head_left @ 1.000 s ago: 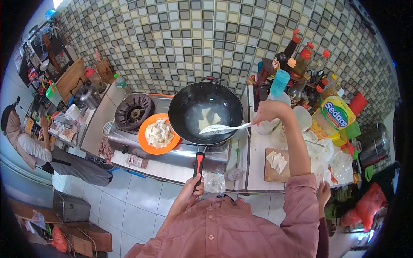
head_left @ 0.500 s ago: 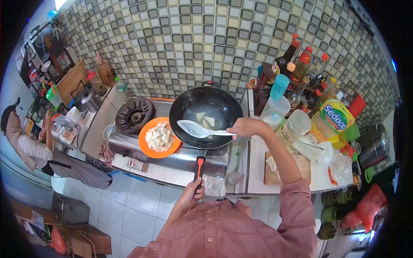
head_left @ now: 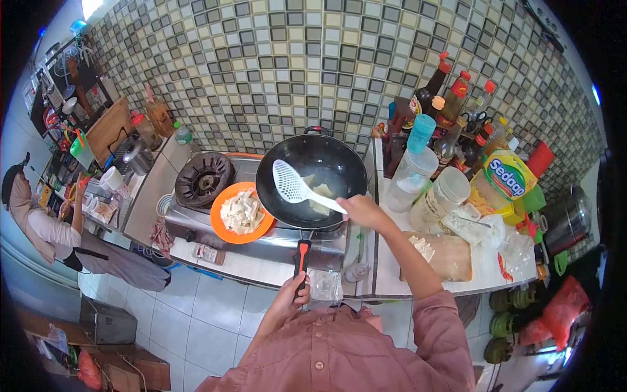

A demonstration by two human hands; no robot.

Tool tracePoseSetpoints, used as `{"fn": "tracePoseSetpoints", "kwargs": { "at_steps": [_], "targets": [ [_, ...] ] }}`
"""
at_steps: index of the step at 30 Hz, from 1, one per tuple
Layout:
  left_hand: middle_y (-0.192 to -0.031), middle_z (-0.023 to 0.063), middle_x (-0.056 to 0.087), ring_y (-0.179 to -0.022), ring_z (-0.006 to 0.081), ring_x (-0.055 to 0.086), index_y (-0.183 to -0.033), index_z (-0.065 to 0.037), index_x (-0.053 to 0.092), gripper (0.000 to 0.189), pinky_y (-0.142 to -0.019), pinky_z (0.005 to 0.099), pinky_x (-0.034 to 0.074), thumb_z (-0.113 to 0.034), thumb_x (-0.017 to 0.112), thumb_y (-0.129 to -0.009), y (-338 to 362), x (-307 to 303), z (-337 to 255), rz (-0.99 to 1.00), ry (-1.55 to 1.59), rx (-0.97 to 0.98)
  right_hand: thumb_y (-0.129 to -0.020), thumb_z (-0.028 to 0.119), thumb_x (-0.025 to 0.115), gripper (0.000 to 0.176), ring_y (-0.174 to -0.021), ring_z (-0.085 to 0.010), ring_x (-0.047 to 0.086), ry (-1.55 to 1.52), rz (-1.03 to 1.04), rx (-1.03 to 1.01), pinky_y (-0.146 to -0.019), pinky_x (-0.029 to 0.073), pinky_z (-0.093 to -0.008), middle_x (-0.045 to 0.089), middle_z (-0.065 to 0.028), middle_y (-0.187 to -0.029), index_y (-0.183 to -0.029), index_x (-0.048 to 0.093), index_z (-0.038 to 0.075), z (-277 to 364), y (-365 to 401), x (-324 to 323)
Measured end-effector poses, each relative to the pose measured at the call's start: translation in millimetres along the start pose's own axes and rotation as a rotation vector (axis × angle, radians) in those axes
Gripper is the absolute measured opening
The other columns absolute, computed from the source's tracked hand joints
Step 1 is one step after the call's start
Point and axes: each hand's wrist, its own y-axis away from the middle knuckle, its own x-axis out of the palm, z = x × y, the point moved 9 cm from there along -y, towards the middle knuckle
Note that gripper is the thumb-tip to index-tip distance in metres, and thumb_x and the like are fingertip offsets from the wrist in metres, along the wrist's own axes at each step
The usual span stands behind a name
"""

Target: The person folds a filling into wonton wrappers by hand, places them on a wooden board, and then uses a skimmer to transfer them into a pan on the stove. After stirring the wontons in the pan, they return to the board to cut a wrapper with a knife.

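My left hand [head_left: 292, 292] is wrapped round the black and red handle of a black wok [head_left: 274, 208] on the stove. In my right hand [head_left: 363, 211] is the handle of a white slotted spatula [head_left: 288, 183], its perforated head tilted over the left side of the wok. Pale flat pieces [head_left: 322, 198] lie in the wok, partly covered by the spatula. Just left of the wok, an orange plate [head_left: 221, 227] carries a heap of pale cut pieces [head_left: 241, 212].
An uncovered burner [head_left: 204, 179] is at the left. Right of the stove are a wooden cutting board [head_left: 450, 258], clear jars [head_left: 413, 176], several sauce bottles [head_left: 431, 88] and a yellow Sedaap pack [head_left: 511, 176]. Another person [head_left: 49, 222] stands at the far left.
My right hand has lowered slightly toward me, and the spatula head has swung up and turned over the wok. My left hand stays on the wok handle.
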Motion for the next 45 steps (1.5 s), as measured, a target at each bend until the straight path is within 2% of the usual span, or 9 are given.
{"fn": "tracePoseSetpoints", "kwargs": {
  "at_steps": [3,6,14,23,25,35,41,43,45],
  "targets": [
    [-0.055,-0.0043,0.032,-0.042,0.0063,0.027,-0.089,-0.008,0.046,0.024,-0.044,0.0205,0.024,-0.032,0.044,-0.093,-1,-2,0,0.007,-0.006,0.002,-0.089,0.047,0.034,0.058,-0.067,-0.0325,0.060,-0.158,-0.228,-0.044,-0.069,0.046,-0.0387,0.062,-0.0139,-0.064,-0.071,0.064,0.001,-1,18,-38],
    [-0.056,-0.0040,0.033,-0.044,0.0059,0.027,-0.089,-0.007,0.046,0.025,-0.042,0.0199,0.023,-0.032,0.045,-0.092,-1,-1,2,0.018,0.016,0.012,-0.089,0.046,0.034,0.058,-0.065,-0.0337,0.059,-0.112,-0.342,-0.052,-0.068,0.045,-0.0394,0.060,-0.0148,-0.062,-0.067,0.061,-0.001,-5,30,-55],
    [-0.055,-0.0042,0.031,-0.043,0.0062,0.026,-0.089,-0.008,0.045,0.024,-0.043,0.0202,0.023,-0.031,0.044,-0.093,0,-1,1,0.006,-0.012,0.005,-0.090,0.043,0.036,0.055,-0.065,-0.0353,0.058,-0.104,-0.373,-0.026,-0.066,0.045,-0.0404,0.059,-0.0162,-0.062,-0.067,0.059,-0.001,-6,49,-57],
    [-0.057,-0.0031,0.034,-0.044,0.0059,0.027,-0.089,-0.006,0.046,0.024,-0.040,0.0194,0.021,-0.030,0.045,-0.093,-1,-1,1,0.011,0.030,0.005,-0.089,0.045,0.039,0.049,-0.067,-0.0380,0.057,-0.151,-0.512,0.035,-0.063,0.043,-0.0451,0.059,-0.0175,-0.064,-0.071,0.060,0.005,-7,66,-56],
    [-0.057,-0.0032,0.033,-0.044,0.0060,0.027,-0.089,-0.006,0.046,0.024,-0.040,0.0195,0.021,-0.030,0.045,-0.093,0,0,0,-0.007,0.016,0.018,-0.089,0.045,0.039,0.047,-0.067,-0.0392,0.057,-0.041,-0.505,0.110,-0.061,0.043,-0.0469,0.060,-0.0172,-0.066,-0.073,0.061,0.007,-9,70,-55],
    [-0.055,-0.0043,0.031,-0.042,0.0062,0.027,-0.091,-0.007,0.044,0.023,-0.042,0.0208,0.023,-0.030,0.042,-0.093,1,0,-1,-0.019,-0.022,0.005,-0.088,0.044,0.041,0.044,-0.068,-0.0397,0.056,-0.013,-0.578,0.095,-0.060,0.043,-0.0488,0.061,-0.0160,-0.070,-0.071,0.059,0.008,-13,77,-57],
    [-0.054,-0.0043,0.031,-0.043,0.0060,0.027,-0.090,-0.007,0.044,0.023,-0.043,0.0208,0.023,-0.030,0.043,-0.093,-1,-1,0,0.013,-0.029,0.022,-0.088,0.043,0.043,0.042,-0.064,-0.0391,0.055,-0.076,-0.603,0.128,-0.059,0.043,-0.0464,0.059,-0.0158,-0.065,-0.073,0.060,0.008,-15,91,-55],
    [-0.054,-0.0042,0.031,-0.043,0.0063,0.027,-0.089,-0.007,0.045,0.024,-0.043,0.0210,0.023,-0.030,0.042,-0.094,-2,-2,1,0.013,-0.017,0.005,-0.090,0.037,0.044,0.044,-0.051,-0.0288,0.056,-0.058,-0.716,0.078,-0.052,0.042,-0.0364,0.055,-0.0126,-0.054,-0.067,0.059,0.002,-14,96,-54],
    [-0.055,-0.0041,0.032,-0.044,0.0060,0.027,-0.089,-0.007,0.045,0.023,-0.043,0.0204,0.022,-0.030,0.044,-0.093,-2,0,0,0.038,-0.006,0.015,-0.090,0.037,0.045,0.044,-0.051,-0.0288,0.056,-0.067,-0.715,0.077,-0.052,0.042,-0.0365,0.055,-0.0127,-0.054,-0.067,0.059,0.002,-19,97,-52]
  ]
}}
